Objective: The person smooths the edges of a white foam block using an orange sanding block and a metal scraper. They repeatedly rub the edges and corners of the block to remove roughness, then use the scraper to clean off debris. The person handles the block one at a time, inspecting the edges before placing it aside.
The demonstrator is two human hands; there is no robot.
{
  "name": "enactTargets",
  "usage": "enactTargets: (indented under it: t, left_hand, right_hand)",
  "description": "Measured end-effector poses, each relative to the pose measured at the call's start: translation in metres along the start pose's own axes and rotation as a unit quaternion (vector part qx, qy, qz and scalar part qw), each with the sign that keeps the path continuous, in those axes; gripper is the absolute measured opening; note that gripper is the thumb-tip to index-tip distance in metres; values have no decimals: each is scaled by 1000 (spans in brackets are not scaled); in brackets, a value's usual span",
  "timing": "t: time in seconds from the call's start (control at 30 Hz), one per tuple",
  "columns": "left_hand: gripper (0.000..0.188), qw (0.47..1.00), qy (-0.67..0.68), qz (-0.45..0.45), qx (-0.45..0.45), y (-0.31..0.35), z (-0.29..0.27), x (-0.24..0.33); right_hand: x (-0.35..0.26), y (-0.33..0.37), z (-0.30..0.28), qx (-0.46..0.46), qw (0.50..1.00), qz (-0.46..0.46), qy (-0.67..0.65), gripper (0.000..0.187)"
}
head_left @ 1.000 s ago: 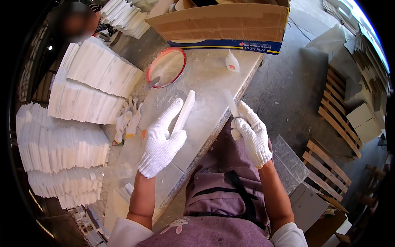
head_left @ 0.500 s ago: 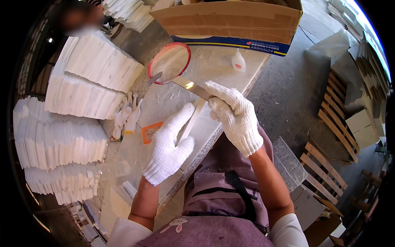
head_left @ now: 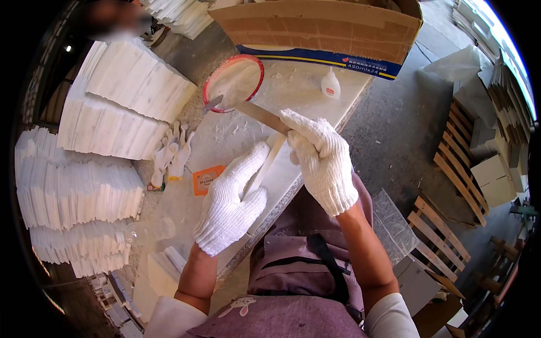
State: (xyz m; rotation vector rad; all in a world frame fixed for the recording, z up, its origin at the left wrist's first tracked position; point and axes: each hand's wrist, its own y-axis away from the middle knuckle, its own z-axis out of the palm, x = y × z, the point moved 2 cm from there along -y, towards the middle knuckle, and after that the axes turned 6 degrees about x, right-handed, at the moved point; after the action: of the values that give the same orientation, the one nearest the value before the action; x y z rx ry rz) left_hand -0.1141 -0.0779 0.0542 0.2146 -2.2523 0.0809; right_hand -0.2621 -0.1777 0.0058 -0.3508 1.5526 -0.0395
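Observation:
My left hand (head_left: 228, 200), in a white knit glove, is closed around a narrow white strip (head_left: 264, 169) that lies along the worktable (head_left: 197, 135). Its thumb and fingers sit on either side of the strip. My right hand (head_left: 324, 160), gloved the same way, grips a flat metal blade (head_left: 259, 116) that points up and left. Whatever handle the blade has is hidden in the glove. The blade's far end reaches the lower side of a red-rimmed round lid (head_left: 260, 76) dusted with white. A second grey blade (head_left: 214, 102) rests on that lid's left rim.
A small white squeeze bottle (head_left: 331, 84) stands near a large cardboard box (head_left: 315, 34). Left of the table rise stacks of white strips (head_left: 79, 186), with spare gloves (head_left: 172, 152) and an orange packet (head_left: 206, 180) beside them. Wooden pallets (head_left: 459, 160) lie at the right.
The blade in my right hand has tilted, and its bright glint is gone. Both hands stay almost in place; the view has shifted slightly.

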Motion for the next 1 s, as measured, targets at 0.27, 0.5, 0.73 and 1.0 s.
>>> enactTargets:
  t: [0.27,0.5,0.73,1.0]
  left_hand:
    - [60,1000,-6,-25,9,0,2,0]
    - [59,999,36,2,17,-1,-2,0]
    - [61,1000,21,5,2,-1,0,1]
    - [62,1000,22,5,8,0,1,-3]
  right_hand:
    - [2,24,17,-14,998,13,-55,43]
    - [2,11,4,29,994,54,-85,41]
    - [5,3,2,16,997,33,-66,34]
    - [2,-1,4,17,999,18,-32,33]
